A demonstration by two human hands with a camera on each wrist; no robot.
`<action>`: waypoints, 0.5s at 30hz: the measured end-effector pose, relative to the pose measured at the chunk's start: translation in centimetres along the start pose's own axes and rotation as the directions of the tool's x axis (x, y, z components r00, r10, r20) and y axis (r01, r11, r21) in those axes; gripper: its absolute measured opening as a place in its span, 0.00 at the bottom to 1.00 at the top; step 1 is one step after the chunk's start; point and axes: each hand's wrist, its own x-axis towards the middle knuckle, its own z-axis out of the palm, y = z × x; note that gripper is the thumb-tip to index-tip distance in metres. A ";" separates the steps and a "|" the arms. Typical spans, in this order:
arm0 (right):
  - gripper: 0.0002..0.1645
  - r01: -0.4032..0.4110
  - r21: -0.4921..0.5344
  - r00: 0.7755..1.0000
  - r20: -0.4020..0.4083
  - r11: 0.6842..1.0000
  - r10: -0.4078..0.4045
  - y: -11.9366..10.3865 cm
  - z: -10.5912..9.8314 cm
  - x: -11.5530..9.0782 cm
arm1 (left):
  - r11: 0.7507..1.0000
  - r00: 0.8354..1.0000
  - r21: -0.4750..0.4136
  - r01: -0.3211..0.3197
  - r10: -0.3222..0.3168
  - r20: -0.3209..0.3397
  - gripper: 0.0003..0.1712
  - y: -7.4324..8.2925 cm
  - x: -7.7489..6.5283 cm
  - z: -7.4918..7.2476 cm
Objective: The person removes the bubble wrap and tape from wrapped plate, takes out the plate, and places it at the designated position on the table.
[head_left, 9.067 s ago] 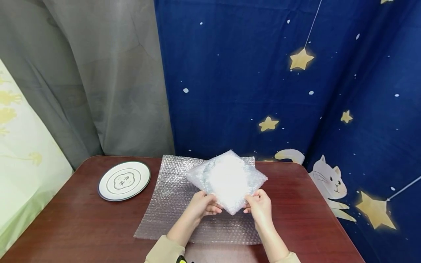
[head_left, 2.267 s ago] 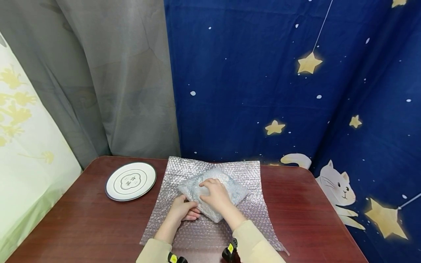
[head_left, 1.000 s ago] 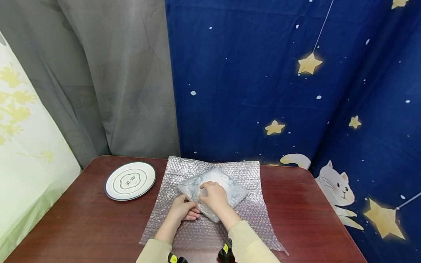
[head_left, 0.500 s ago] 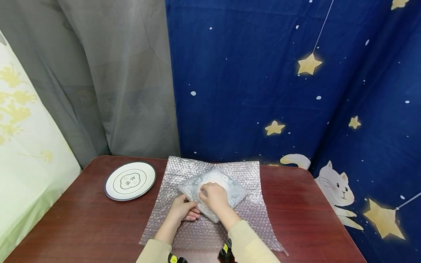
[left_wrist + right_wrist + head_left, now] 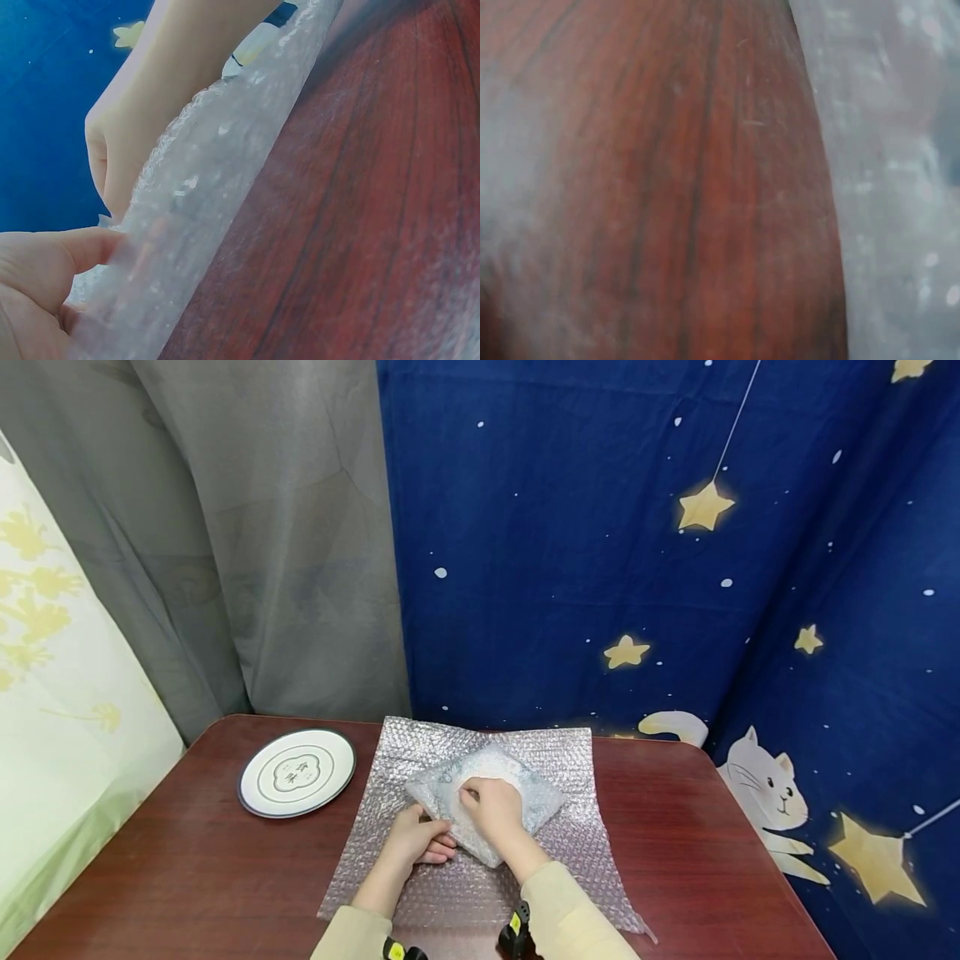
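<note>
A bubble-wrapped package [image 5: 536, 795], squarish and cornered towards me, lies on a larger sheet of clear bubble wrap [image 5: 408, 747]. What is inside it is blurred by the wrap. My left hand [image 5: 414, 839] pinches its near left edge, thumb on top and the other fingers lower. On top of the package, my right hand [image 5: 497, 810] has curled fingers, with thumb and index fingertips drawn together at the wrap. In the left wrist view, the right hand [image 5: 124, 146] points down behind a strip of bubble wrap [image 5: 217, 165]; the left thumb [image 5: 90, 247] reaches its edge.
A white plate [image 5: 258, 785] with a dark rim and a printed centre stands at the left of the reddish-brown wooden table [image 5: 187, 868]. Behind hang a grey curtain [image 5: 300, 568] and a blue star-patterned curtain [image 5: 525, 527]. The right wrist view holds blurred table and bubble wrap.
Earlier, both hands held the package up over the sheet; it now lies down. Within the last second my right fingers have drawn inward from a wider spread. The left hand stays put.
</note>
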 end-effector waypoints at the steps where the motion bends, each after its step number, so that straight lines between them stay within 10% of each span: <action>1: 0.06 -0.006 0.011 1.000 -0.004 1.000 0.006 0.0 0.0 0.0 | 1.000 1.000 0.001 0.000 0.000 -0.001 0.14 0.0 0.0 0.0; 15: 0.07 -0.093 0.114 0.995 -0.015 0.989 0.096 0.2 -0.3 0.1 | 1.000 1.000 -0.001 -0.003 0.003 -0.012 0.14 0.0 0.1 0.1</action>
